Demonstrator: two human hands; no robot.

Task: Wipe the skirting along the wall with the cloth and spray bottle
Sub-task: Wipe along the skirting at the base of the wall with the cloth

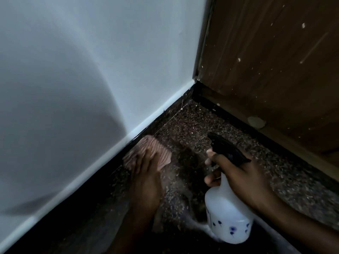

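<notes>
A black skirting (166, 114) runs along the foot of the white wall (91, 70) toward the corner. My left hand (145, 173) presses a pink ribbed cloth (156, 151) against the skirting, fingers laid flat on it. My right hand (236, 173) grips the neck of a white spray bottle (227, 217) with small blue flowers and a black trigger head (225, 147). The nozzle points toward the corner. A finger lies by the trigger.
A brown wooden door or panel (275, 61) with pale specks meets the wall at the corner on the right, with its own black base strip (238, 121). The floor (192, 129) is speckled dark terrazzo. Thin cobweb strands hang in the corner.
</notes>
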